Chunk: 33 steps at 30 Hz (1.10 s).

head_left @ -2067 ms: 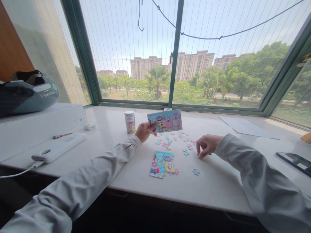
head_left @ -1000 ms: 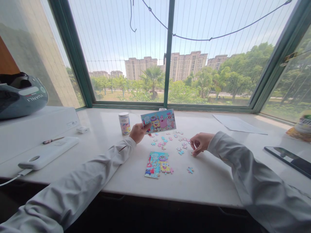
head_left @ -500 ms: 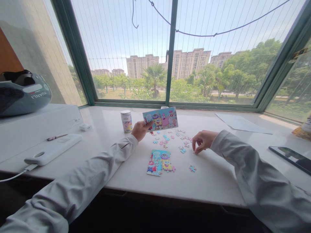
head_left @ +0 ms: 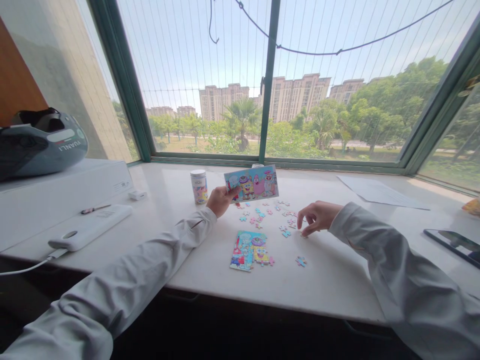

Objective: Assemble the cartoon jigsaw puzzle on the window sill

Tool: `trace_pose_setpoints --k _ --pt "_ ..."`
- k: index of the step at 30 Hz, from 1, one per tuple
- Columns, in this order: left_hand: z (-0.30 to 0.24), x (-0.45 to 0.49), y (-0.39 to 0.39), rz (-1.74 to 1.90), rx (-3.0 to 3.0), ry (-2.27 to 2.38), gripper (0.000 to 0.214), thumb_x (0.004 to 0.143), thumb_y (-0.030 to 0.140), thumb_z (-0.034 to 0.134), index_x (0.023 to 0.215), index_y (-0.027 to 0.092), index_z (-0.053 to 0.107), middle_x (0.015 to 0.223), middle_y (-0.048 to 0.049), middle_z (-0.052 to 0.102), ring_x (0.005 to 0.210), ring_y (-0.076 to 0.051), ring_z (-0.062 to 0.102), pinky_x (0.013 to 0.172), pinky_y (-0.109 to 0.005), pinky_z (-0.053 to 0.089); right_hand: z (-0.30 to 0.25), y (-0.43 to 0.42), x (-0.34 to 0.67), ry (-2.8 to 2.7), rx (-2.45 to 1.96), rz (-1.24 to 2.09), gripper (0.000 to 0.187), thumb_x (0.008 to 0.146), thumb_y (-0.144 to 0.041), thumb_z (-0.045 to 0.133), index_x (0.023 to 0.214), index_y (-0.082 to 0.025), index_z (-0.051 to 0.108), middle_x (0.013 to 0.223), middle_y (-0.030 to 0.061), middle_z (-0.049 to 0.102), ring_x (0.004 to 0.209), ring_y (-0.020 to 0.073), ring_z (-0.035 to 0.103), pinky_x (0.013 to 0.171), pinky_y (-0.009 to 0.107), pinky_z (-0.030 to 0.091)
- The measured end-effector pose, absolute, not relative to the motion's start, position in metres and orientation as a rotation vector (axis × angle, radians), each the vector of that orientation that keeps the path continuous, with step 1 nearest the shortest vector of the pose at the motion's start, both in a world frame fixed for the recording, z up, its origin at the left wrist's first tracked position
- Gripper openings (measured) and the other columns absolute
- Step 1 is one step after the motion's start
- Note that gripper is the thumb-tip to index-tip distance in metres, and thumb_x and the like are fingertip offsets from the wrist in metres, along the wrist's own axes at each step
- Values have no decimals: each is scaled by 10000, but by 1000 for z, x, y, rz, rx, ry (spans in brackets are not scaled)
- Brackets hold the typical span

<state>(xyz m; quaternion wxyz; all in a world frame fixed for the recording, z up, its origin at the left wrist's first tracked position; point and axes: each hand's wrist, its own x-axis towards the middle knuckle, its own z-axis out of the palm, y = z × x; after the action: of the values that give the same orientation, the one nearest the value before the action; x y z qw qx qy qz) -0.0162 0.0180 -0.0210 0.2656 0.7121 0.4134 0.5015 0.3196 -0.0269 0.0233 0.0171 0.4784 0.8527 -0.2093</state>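
My left hand [head_left: 221, 200] is closed on a picture card [head_left: 252, 184] with cartoon figures, held up above the table. Curved over the table, my right hand [head_left: 318, 218] has its fingers slightly apart, and a fingertip touches or nearly touches a small puzzle piece [head_left: 303, 235] lying flat. Between the hands, several loose pink and blue puzzle pieces [head_left: 259, 212] are scattered. Nearer to me lies a partly joined jigsaw puzzle [head_left: 243, 251], its right edge uneven. To its right is a separate blue piece or small cluster [head_left: 300, 261].
A printed canister [head_left: 199, 187] stands left of the card. Farther left are a white power bank [head_left: 92, 227] with a cable, a pen-like stick [head_left: 96, 209], a white adapter [head_left: 137, 195] and a helmet [head_left: 45, 142] on a white box. Paper [head_left: 380, 192] and a phone [head_left: 455, 245] lie right.
The whole view has shifted slightly, so things appear a little further right. My right fingers look slightly more apart over the small piece. My left hand still holds the card.
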Motion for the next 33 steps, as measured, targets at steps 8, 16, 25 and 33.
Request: trace_pose_setpoints --k 8,16,25,33 --pt "-24 -18 21 1350 1967 1138 494 839 560 544 903 113 746 719 -79 736 698 -204 684 633 -279 501 24 -28 319 2589 1541 -529 449 575 -562 767 851 -208 762 593 -19 592 558 118 539 593 245 388" --pt "-20 -17 17 1343 1963 1163 513 835 570 545 870 100 748 664 -78 723 664 -196 667 594 -268 476 26 -29 319 2634 1487 -561 412 594 -549 757 868 -241 777 569 -31 574 525 95 486 574 233 365" --pt "-20 -16 17 1349 1950 1130 487 833 550 557 867 103 747 657 -76 722 642 -190 660 591 -265 474 26 -28 319 2683 1461 -525 405 621 -516 754 920 -244 759 565 -40 536 537 97 479 598 236 364" --pt "-19 -16 15 1336 1940 1121 478 837 541 557 867 102 741 665 -76 725 642 -191 664 584 -264 471 24 -27 320 2645 1490 -522 416 584 -523 776 880 -231 769 573 -36 559 549 99 497 593 230 369"
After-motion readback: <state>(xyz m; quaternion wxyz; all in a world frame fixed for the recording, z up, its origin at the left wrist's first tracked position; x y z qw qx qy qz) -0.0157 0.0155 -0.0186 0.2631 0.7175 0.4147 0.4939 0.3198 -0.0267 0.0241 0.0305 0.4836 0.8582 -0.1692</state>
